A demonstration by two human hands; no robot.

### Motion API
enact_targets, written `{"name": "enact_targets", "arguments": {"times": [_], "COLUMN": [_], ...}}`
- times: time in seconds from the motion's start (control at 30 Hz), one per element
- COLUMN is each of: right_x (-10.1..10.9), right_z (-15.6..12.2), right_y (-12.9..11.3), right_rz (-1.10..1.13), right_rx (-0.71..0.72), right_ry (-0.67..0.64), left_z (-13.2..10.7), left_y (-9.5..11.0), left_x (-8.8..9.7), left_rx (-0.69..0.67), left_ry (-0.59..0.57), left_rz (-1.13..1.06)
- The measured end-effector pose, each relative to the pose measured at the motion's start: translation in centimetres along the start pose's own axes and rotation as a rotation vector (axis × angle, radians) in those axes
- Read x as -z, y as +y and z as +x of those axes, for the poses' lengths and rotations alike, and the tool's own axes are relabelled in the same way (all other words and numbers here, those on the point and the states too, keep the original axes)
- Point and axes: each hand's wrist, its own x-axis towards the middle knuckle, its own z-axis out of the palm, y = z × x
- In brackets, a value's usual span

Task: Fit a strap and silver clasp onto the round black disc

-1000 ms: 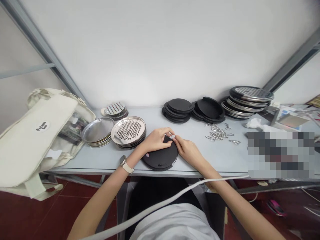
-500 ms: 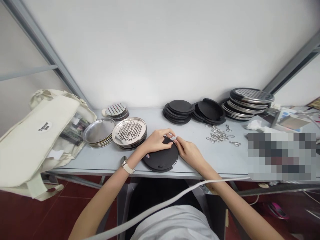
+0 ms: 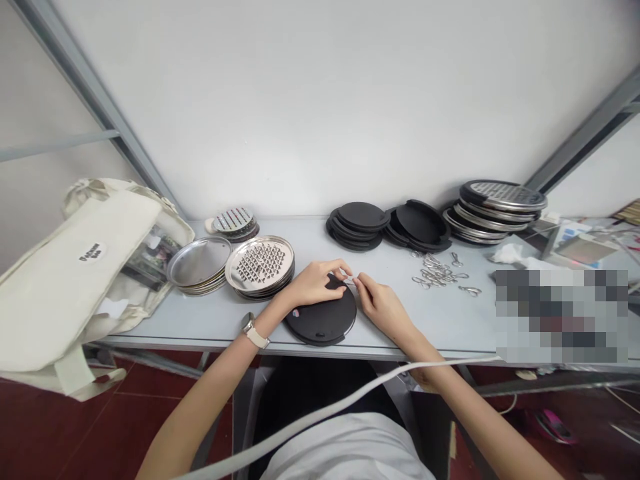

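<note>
A black round disc (image 3: 325, 323) with a small sticker and a slot near its front edge lies at the table's front. Across its far part rests my left hand (image 3: 317, 283), the thumb and forefinger pinched at a small shiny metal clip (image 3: 349, 281) by the disc's far right edge. My right hand (image 3: 379, 300) is closed, thumb and finger pinching the same clip from the right. The fingertips partly hide the clip. To the left of the disc is a stack of metal grater plates (image 3: 260, 265). Several loose metal clips (image 3: 437, 272) lie to the right.
Plain metal discs (image 3: 199, 261) and smaller grater plates (image 3: 233, 220) are stacked at left, beside a cream bag (image 3: 45, 287). Black discs (image 3: 357, 217), black rimmed trays (image 3: 420, 223) and assembled graters (image 3: 503, 197) stand along the back. A white cable (image 3: 310, 423) crosses in front of me.
My right hand has shifted slightly right, away from the left fingertips, and more of the metal clip shows between them. My left hand and the disc stay nearly in place.
</note>
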Motion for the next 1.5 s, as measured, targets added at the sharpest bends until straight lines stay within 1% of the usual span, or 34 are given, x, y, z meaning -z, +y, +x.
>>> {"name": "enact_targets", "arguments": {"times": [0.07, 0.17, 0.3, 0.43, 0.57, 0.77, 1.03, 1.3, 1.5], "right_x": [0.06, 0.04, -0.2, -0.4, -0.38, -0.24, -0.11, 0.06, 0.13], "right_z": [-0.05, -0.03, 0.19, 0.43, 0.5, 0.54, 0.37, 0.31, 0.1], "right_y": [0.03, 0.08, 0.07, -0.07, -0.16, -0.2, -0.3, -0.56, -0.63], "right_rz": [0.023, 0.024, -0.025, -0.103, -0.141, -0.14, -0.147, -0.106, -0.068], "right_rx": [-0.013, -0.012, 0.024, 0.042, 0.034, 0.035, 0.013, 0.002, 0.021], "right_ry": [0.023, 0.027, -0.038, -0.078, -0.098, -0.098, -0.094, -0.08, -0.061], "left_z": [0.01, 0.06, 0.07, -0.02, -0.07, 0.02, 0.13, 0.11, 0.11], "left_y": [-0.08, -0.1, 0.12, 0.27, 0.22, 0.38, 0.27, -0.19, -0.11], "left_x": [-0.05, -0.08, 0.03, 0.09, 0.0, 0.02, 0.02, -0.04, -0.02], "left_rx": [-0.007, -0.046, -0.113, -0.11, -0.089, -0.109, -0.05, -0.031, -0.012], "left_ry": [-0.02, -0.013, 0.02, 0.019, 0.007, 0.033, 0.039, 0.043, 0.031], "left_rz": [0.018, 0.096, 0.212, 0.261, 0.256, 0.217, 0.152, 0.125, 0.108]}}
